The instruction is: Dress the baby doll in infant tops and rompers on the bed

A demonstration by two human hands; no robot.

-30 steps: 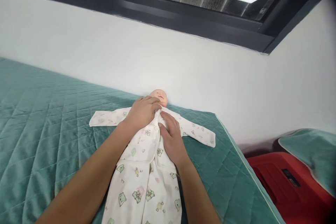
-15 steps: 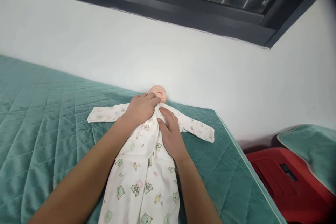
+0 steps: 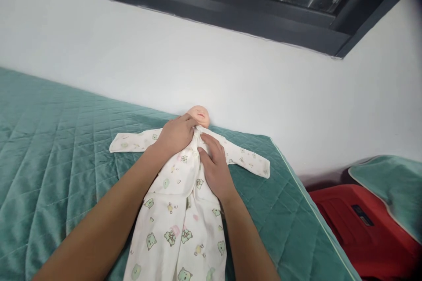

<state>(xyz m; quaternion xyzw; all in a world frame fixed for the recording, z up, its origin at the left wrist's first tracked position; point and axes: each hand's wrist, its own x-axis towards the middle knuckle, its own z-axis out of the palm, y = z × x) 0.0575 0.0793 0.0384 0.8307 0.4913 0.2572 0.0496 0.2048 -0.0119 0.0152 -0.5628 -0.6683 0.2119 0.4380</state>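
A doll, its bald head (image 3: 199,115) at the wall, lies on its back in a white baby suit (image 3: 171,219) printed with green animals. Both sleeves are spread out sideways. My left hand (image 3: 178,134) rests on the left chest near the neckline, its fingers bent at the collar just below the doll's chin. Against the right side of the chest lies my right hand (image 3: 215,164), thumb and fingers near the front opening. The fingertips of both hands meet the cloth at the collar; any small fastener between them is too small to make out.
The doll lies on a green quilted cover (image 3: 82,140) whose piped edge runs down the right. Beyond it are a red plastic case (image 3: 352,228) and another green cloth (image 3: 392,184). A white wall (image 3: 250,83) and dark window frame (image 3: 231,4) stand behind.
The fingers of my left hand have shifted slightly at the collar, showing a bit more of the neckline. My right hand stays nearly in place.
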